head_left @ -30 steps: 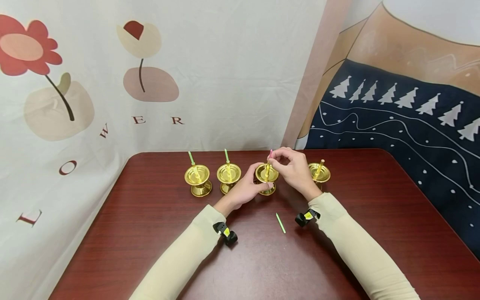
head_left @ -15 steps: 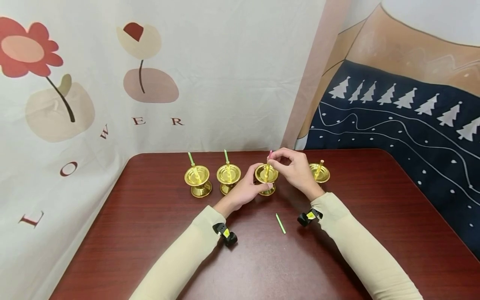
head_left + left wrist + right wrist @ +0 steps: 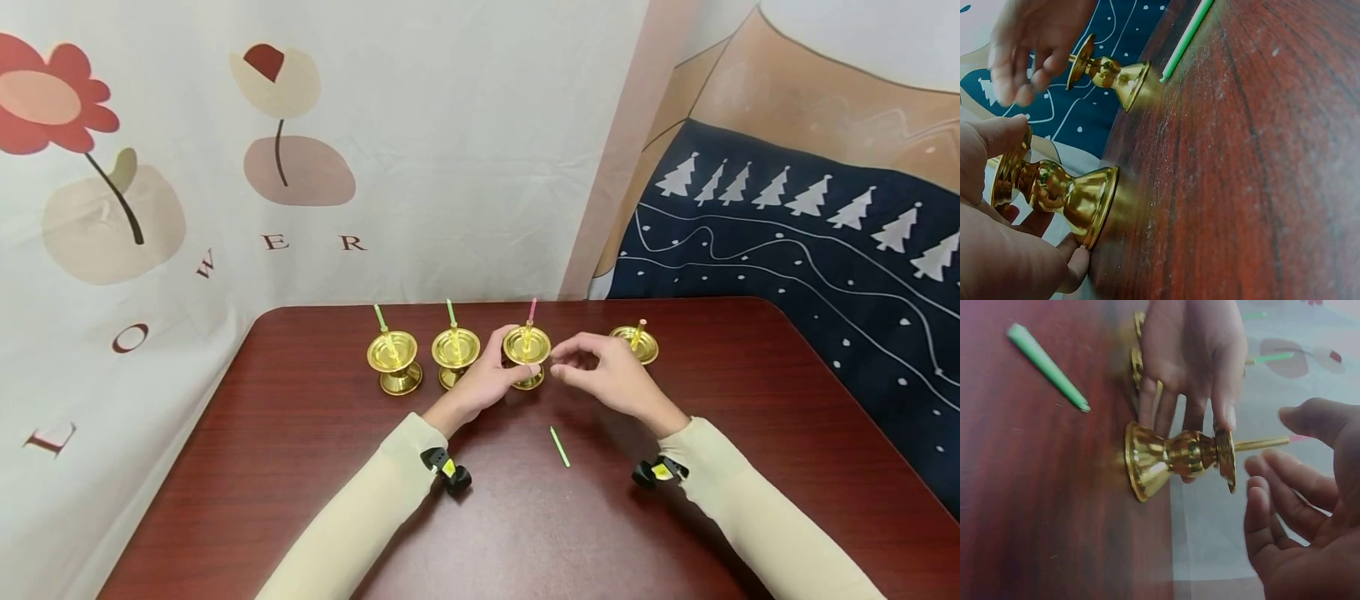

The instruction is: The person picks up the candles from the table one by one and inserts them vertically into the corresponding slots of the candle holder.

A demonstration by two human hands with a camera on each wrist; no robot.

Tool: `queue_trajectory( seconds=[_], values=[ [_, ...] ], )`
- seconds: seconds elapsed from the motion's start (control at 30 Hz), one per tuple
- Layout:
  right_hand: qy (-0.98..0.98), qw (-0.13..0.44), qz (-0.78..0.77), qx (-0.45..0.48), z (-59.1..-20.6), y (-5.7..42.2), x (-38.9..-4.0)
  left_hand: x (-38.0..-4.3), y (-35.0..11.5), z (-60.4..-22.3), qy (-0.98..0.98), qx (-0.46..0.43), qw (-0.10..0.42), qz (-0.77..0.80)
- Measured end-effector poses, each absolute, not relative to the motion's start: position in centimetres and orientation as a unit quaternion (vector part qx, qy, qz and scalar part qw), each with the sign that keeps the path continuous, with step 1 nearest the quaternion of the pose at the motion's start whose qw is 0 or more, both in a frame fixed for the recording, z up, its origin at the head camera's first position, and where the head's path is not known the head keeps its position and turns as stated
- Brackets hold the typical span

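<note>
My left hand holds a brass candle holder, its thumb against the dish rim and fingers round the far side. A thin pink candle stands upright in that holder's tube. Just to the right, my right hand is apart from the holder, fingers loosely bent, with nothing between them in the right wrist view. Behind this hand is another brass holder; no candle shows in its tube, and its base is hidden in the head view. A green candle lies on the table in front of the hands.
To the left stand two more brass holders, the outer one and the inner one, each with a green candle in it. The dark red table ends at a patterned cloth backdrop.
My right hand has let go of the pink candle and moved down and to the right. The held holder has shifted slightly left with the left hand still on it.
</note>
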State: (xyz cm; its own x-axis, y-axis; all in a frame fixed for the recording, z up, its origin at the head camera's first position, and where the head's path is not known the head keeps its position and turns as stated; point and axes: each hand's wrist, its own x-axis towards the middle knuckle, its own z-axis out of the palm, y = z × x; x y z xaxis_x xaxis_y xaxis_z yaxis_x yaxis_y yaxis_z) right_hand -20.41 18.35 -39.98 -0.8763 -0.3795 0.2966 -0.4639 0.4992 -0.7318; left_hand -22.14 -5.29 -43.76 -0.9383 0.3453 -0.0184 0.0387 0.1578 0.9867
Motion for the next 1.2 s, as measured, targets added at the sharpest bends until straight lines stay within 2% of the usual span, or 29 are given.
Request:
queue_trajectory(
  seconds=[0.37,0.73,1.2],
  values=[
    [-0.891,-0.048,0.365,0.267,-42.1,19.4,-16.7,-22.1,-5.2,-43.7,0.75,0.104,0.105,0.645],
    [-0.903,-0.041,0.326,0.278,-43.7,19.1,-15.1,-21.3,-4.8,-43.7,0.746,0.083,0.095,0.653],
    [-0.89,-0.036,0.331,0.311,-44.0,19.5,-15.4,-19.3,-5.1,-43.2,0.774,0.057,0.099,0.622]
  ],
)
